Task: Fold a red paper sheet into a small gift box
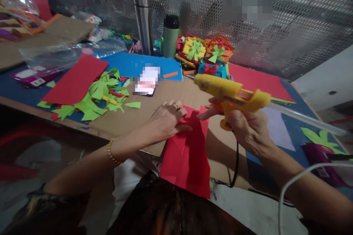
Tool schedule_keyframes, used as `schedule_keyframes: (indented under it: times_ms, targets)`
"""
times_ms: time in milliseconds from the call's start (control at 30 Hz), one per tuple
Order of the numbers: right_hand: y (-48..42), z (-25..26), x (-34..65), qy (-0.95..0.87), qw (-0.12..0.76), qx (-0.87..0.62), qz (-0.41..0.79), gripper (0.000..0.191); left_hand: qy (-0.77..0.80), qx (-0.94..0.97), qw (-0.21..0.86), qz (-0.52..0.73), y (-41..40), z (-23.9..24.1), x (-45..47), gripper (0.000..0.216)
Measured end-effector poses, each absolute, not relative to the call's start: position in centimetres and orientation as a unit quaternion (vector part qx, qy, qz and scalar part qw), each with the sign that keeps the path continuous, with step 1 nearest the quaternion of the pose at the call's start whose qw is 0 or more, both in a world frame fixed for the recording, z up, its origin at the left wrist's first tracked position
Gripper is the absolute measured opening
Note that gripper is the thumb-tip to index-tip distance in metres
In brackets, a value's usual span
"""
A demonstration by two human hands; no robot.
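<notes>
My left hand (pixel 167 119) lies palm down on a folded red paper sheet (pixel 189 154), fingers curled and pressing its top left edge. The sheet hangs over the near edge of a brown cardboard work surface (pixel 143 108). My right hand (pixel 246 128) grips the handle of a yellow hot glue gun (pixel 230 93), its nozzle pointing left above the paper's top. A clear glue stick (pixel 306 119) juts from the gun's back to the right. The gun's black cord (pixel 235 165) drops below my wrist.
Green paper scraps (pixel 99 97) and a red sheet (pixel 75 80) lie at left on a blue sheet (pixel 138 64). A steel flask (pixel 142 16), a green tumbler (pixel 170 36) and finished paper gift boxes (pixel 205 57) stand at the back. A white cable (pixel 292 183) crosses my right forearm.
</notes>
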State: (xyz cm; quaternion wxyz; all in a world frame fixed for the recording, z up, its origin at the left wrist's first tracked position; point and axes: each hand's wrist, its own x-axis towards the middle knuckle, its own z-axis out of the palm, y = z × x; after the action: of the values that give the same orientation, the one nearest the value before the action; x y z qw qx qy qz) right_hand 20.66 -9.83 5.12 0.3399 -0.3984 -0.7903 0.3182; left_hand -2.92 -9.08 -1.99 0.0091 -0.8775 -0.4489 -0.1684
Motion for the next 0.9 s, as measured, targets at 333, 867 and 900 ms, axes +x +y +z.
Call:
schedule_keyframes:
  times_ms: [333, 867, 900]
  targets:
    - [-8.2, 4.4, 21.6, -0.814, 0.243, -0.449, 0.278, 0.056, -0.428, -0.889, 0.025, -0.159, -9.2, -2.1, -3.2, 0.044]
    - [-8.2, 3.4, 23.9, -0.791, 0.213, -0.473, 0.324, 0.056, -0.345, -0.910, 0.019, -0.228, -8.9, -2.8, -4.5, 0.040]
    - [-8.2, 3.6, 24.0, -0.788, 0.215, -0.467, 0.338, 0.057, -0.346, -0.910, 0.016, -0.228, -9.0, -2.4, -4.4, 0.039]
